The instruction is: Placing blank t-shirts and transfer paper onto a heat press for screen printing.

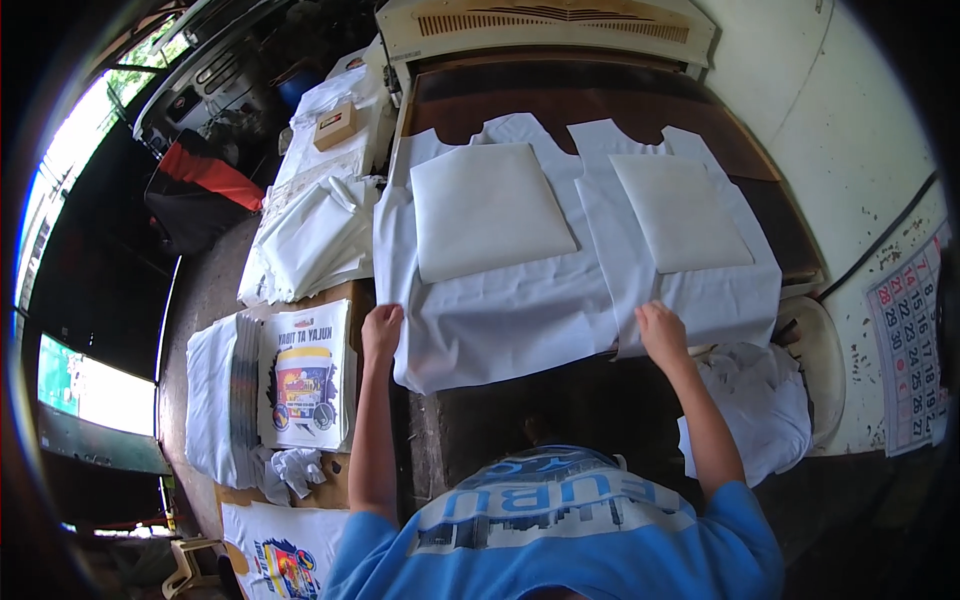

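Note:
Two sleeveless-cut white fabric panels, a left panel point(490, 330) and a right panel point(700, 310), lie side by side on a brown belt point(480, 95), their lower edges hanging over its near edge. One white paper sheet point(490, 210) rests on the left panel and another sheet point(685, 215) on the right panel. My left hand point(382, 332) is closed on the lower left edge of the left panel. With fingers pinched, my right hand point(660, 330) grips fabric near the lower left part of the right panel, where the two panels meet; its fingertips are partly hidden.
Beyond the belt stands a cream machine housing point(550, 28) with vents. To my left are a heap of white cloth point(310, 235), a folded white stack point(222, 400) and a printed sheet point(305, 375). A white cloth bundle point(750, 410) sits at right, near a wall calendar point(908, 345).

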Tool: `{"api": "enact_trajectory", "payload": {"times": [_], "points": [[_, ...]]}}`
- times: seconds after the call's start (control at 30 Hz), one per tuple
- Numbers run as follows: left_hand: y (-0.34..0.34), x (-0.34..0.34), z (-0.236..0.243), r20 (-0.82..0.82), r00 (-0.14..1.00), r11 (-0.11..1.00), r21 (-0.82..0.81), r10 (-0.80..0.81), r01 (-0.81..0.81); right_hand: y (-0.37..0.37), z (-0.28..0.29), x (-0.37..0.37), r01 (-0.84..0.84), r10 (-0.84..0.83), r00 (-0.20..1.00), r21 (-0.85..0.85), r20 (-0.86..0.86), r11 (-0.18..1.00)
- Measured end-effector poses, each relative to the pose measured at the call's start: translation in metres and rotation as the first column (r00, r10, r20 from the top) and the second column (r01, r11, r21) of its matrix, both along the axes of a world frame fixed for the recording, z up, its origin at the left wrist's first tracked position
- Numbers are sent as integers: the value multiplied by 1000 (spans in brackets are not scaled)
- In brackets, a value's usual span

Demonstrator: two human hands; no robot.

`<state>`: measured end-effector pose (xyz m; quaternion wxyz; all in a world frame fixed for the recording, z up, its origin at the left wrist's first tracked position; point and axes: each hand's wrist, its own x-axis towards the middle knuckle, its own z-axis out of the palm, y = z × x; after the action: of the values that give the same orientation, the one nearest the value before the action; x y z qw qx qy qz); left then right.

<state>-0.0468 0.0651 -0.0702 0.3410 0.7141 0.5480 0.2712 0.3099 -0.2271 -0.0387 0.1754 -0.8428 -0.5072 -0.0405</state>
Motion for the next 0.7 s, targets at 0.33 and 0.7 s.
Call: {"api": "enact_trajectory", "payload": {"times": [0.33, 0.7], "points": [[52, 89, -14, -90, 984, 986, -42, 156, -160, 49, -15, 97, 244, -235, 964, -58, 124, 968], [3, 70, -12, 332, 928, 973, -205, 169, -104, 101, 14, 92, 21, -55, 967, 136, 248, 990]]}}
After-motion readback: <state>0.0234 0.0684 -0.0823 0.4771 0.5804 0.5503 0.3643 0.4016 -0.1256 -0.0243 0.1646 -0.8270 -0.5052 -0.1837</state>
